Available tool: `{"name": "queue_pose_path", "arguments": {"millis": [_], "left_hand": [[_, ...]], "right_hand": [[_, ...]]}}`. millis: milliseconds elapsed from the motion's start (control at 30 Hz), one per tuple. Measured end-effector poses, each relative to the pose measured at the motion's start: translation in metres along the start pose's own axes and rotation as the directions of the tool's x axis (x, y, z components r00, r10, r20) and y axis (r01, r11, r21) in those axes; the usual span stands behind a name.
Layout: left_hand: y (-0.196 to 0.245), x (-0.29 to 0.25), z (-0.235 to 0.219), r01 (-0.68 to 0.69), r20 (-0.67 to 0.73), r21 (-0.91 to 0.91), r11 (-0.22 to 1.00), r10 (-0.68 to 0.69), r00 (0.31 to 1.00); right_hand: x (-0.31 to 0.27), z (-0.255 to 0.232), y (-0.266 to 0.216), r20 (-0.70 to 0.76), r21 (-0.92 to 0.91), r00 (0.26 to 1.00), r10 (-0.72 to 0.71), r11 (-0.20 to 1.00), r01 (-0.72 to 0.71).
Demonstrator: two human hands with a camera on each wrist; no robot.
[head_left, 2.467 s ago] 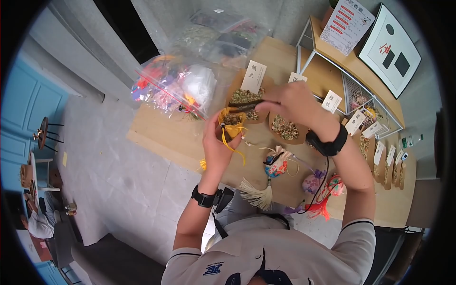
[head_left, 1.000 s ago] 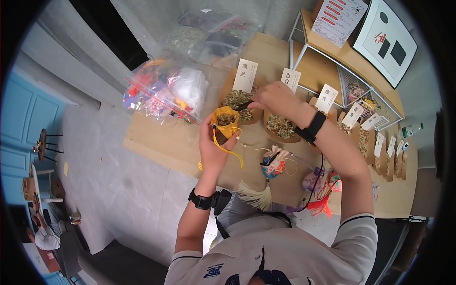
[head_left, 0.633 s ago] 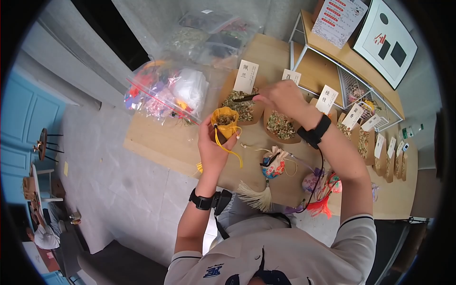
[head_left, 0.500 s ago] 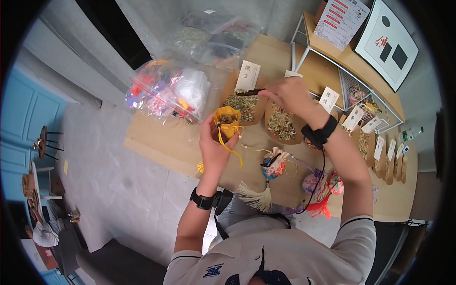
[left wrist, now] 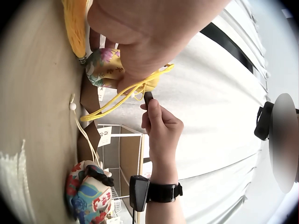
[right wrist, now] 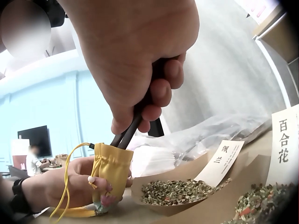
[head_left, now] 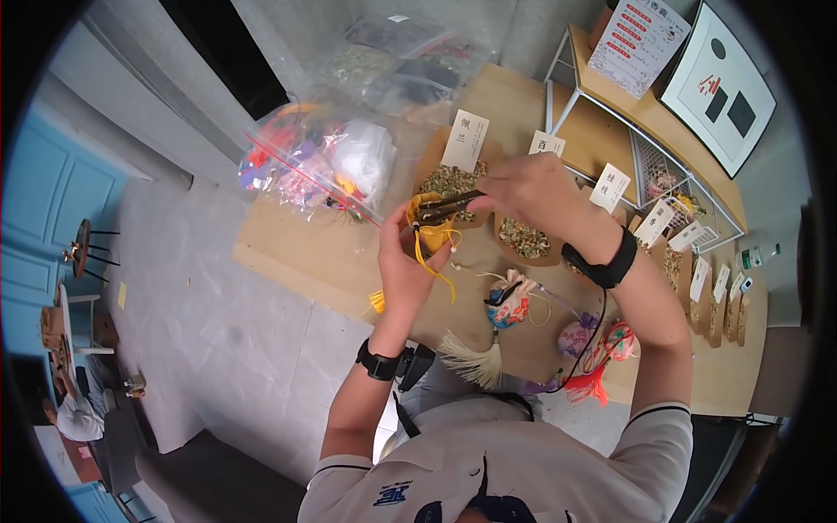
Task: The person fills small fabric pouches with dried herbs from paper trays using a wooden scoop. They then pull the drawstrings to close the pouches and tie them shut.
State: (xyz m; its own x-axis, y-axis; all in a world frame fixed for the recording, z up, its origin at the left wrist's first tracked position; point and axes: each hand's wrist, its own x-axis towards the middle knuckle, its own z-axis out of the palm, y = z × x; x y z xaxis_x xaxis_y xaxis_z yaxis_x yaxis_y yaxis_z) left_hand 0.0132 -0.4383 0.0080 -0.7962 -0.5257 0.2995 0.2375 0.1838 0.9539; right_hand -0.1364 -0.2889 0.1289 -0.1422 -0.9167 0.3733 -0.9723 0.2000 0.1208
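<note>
1. The left hand (head_left: 404,261) has its fingers curled around the yellow pouch (head_left: 438,238), holding it nearly upright over the bench (head_left: 301,248).
2. The right hand (head_left: 534,193), back upward, grips the dark tongs (head_left: 452,206) tightly; their tips enter the pouch's mouth.
3. Just behind, dried herbs (head_left: 450,180) lie in a paper tray (head_left: 427,159).
4. Farther, there are plastic bags (head_left: 392,74).

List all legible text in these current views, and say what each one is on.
"佩兰": first card, nearest the yellow pouch.
"百合花": second card, complete only in the right wrist view.
"桂枝": third card.
"香", apparently: second character on the fourth card; the first is unclear.
Too small or blurred: remaining cards, poster, shirt emblem, bottle label, red print on the patterned sachet.
</note>
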Motion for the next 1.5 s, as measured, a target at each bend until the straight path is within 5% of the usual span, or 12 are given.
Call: {"name": "queue_pose_path", "arguments": {"millis": [167,267,367,467,567,667,767,867,967,1167,1267,1500], "left_hand": [[0.003,0.000,-0.001,0.073,0.018,-0.060,0.996,-0.072,0.997],[0.000,0.000,-0.002,0.054,0.008,-0.053,0.997,-0.053,0.999],[0.000,0.000,-0.002,0.046,0.006,-0.063,0.997,-0.045,0.999],[-0.002,0.001,-0.002,0.058,0.010,-0.107,0.993,-0.057,0.998],[-0.002,0.000,-0.001,0.069,0.012,-0.124,0.990,-0.068,0.998],[0.000,0.000,0.000,0.079,0.015,-0.118,0.990,-0.077,0.997],[-0.001,0.001,-0.001,0.067,0.014,-0.120,0.991,-0.065,0.998],[0.000,0.002,-0.001,0.058,0.015,-0.122,0.991,-0.057,0.998],[-0.002,0.002,-0.002,0.059,0.012,-0.131,0.990,-0.058,0.998],[-0.004,0.003,-0.001,0.044,0.003,-0.125,0.991,-0.044,0.999],[-0.004,0.003,-0.001,0.036,0.002,-0.116,0.993,-0.036,0.999],[-0.002,0.003,0.000,0.036,0.006,-0.105,0.994,-0.035,0.999]], "right_hand": [[-0.004,0.001,0.012,0.030,0.098,0.989,0.147,0.984,-0.149],[-0.004,-0.001,0.029,0.299,0.001,0.890,0.345,0.932,-0.362],[-0.018,0.018,0.046,0.415,-0.016,0.801,0.432,0.884,-0.468],[-0.022,0.023,0.051,0.501,-0.029,0.732,0.462,0.854,-0.520],[-0.025,0.034,0.054,0.505,0.055,0.744,0.437,0.844,-0.534],[-0.008,0.030,0.044,0.614,0.023,0.648,0.451,0.810,-0.586],[-0.008,0.038,0.038,0.532,0.154,0.763,0.367,0.844,-0.513],[-0.010,0.052,0.035,0.478,0.192,0.803,0.357,0.849,-0.492],[-0.005,0.043,0.027,0.515,0.141,0.768,0.381,0.846,-0.514],[-0.018,0.048,0.015,0.333,-0.031,0.905,0.263,0.963,-0.269],[-0.018,0.044,0.008,0.379,-0.155,0.892,0.245,0.967,-0.200],[-0.027,0.049,0.003,0.313,-0.136,0.936,0.159,0.983,-0.121]]}}
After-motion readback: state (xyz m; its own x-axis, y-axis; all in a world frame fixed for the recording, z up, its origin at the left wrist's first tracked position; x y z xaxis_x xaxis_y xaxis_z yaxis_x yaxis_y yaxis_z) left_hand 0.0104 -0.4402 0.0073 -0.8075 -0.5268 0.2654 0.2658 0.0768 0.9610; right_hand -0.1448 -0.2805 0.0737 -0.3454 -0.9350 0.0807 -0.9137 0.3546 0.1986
